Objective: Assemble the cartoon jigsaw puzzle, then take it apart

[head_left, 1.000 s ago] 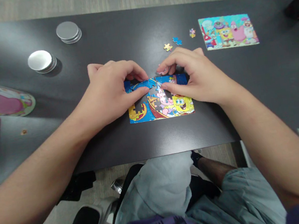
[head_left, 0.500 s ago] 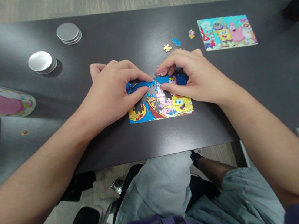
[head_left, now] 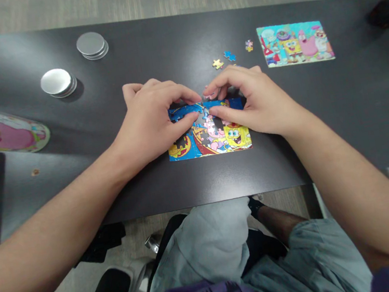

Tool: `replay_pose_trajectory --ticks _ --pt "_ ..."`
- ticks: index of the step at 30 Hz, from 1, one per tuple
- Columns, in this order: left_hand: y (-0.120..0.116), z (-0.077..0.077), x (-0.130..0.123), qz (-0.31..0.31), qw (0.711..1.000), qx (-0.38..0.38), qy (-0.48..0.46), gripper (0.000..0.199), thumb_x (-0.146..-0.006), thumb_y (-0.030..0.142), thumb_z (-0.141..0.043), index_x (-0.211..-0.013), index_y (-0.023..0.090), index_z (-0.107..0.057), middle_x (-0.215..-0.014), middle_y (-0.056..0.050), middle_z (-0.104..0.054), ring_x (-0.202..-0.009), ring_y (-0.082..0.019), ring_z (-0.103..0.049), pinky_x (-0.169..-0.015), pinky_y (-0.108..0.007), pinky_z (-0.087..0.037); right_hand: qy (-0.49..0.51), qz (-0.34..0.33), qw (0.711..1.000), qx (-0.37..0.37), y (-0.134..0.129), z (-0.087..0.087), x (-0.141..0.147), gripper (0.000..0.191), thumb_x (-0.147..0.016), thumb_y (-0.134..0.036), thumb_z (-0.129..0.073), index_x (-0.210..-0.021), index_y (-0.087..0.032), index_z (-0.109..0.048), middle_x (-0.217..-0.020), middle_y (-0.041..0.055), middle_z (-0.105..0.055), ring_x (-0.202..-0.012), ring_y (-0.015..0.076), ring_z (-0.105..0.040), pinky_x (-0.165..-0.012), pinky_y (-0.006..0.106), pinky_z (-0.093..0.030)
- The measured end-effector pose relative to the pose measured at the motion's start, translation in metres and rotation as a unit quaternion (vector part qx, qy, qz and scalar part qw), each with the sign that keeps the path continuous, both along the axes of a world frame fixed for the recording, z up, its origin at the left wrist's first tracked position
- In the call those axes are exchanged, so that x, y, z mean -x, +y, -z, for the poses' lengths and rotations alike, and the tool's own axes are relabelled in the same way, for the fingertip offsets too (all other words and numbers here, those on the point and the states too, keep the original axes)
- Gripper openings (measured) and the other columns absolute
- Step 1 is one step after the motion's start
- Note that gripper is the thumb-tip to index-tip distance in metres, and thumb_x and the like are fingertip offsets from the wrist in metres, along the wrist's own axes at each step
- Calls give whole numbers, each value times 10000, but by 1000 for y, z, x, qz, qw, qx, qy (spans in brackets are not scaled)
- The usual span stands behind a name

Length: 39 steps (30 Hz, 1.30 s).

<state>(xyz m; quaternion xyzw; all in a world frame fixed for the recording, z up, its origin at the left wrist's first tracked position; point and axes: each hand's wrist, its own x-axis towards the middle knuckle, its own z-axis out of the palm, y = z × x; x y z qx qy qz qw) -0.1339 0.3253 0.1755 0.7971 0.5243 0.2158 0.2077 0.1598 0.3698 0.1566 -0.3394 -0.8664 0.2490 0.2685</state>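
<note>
No readable text, label, brand, number or sign anywhere.

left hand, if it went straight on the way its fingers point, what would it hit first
Probably the right hand, at its fingers: the left hand points across the puzzle towards them, with a small gap between. Depth is unclear, so it might pass slightly above or below.

Silvery discs (head_left: 55, 81) sit in two stacks (both slightly askew).
</note>
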Motion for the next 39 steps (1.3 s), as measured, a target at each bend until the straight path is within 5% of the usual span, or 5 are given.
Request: replay_pose_trajectory --ticks 11,18,23,34,39 --pt "-2 -2 -4 -8 1000 -5 -13 245 -1108 404 -833 -1323 389 -950 -1277 -75 -924 -1335 -422 -804 -1338 -816 -487 -36 18 999 -14 1 2 1 207 -1132 -316 -824 -1334 -326 -865 -1255 82 -925 -1072 384 -847 -1155 672 -584" --pt "-2 -4 -5 -7 1000 2 14 277 -1147 467 -784 -1354 368 -940 -1320 -61 -937 -1360 -412 -770 -1364 -815 -441 -6 -4 999 -47 1 2 3 227 -1110 -290 -821 -1321 -235 -884 -1205 103 -904 -1024 361 -827 -1094 634 -532" --pt "-4 -5 -6 -3 1000 0 12 277 -1150 484 -773 -1359 408 -937 -1330 -60 -932 -1386 -429 -789 -1364 -810 -435 -40 18 997 -56 -4 -4 5 184 -1193 -301 -751 -1350 -318 -845 -1292 104 -905 -1089 401 -840 -1136 690 -554" --pt "11 -18 22 -5 1000 -2 27 348 -963 671 -946 -1177 397 -925 -1373 -101 -873 -1428 -486 -731 -1206 -790 -525 -40 33 996 -79 -4 -3 9 215 -1176 -289 -756 -1375 -311 -837 -1286 91 -895 -1145 398 -845 -1192 678 -556" --pt "11 -18 20 -10 999 -1 43 332 -957 693 -942 -1101 395 -924 -1327 -69 -900 -1378 -469 -754 -1265 -830 -482 -30 17 998 -48 -12 -13 14 265 -1227 -269 -691 -1401 -357 -871 -1314 116 -903 -1269 420 -853 -1224 727 -632"
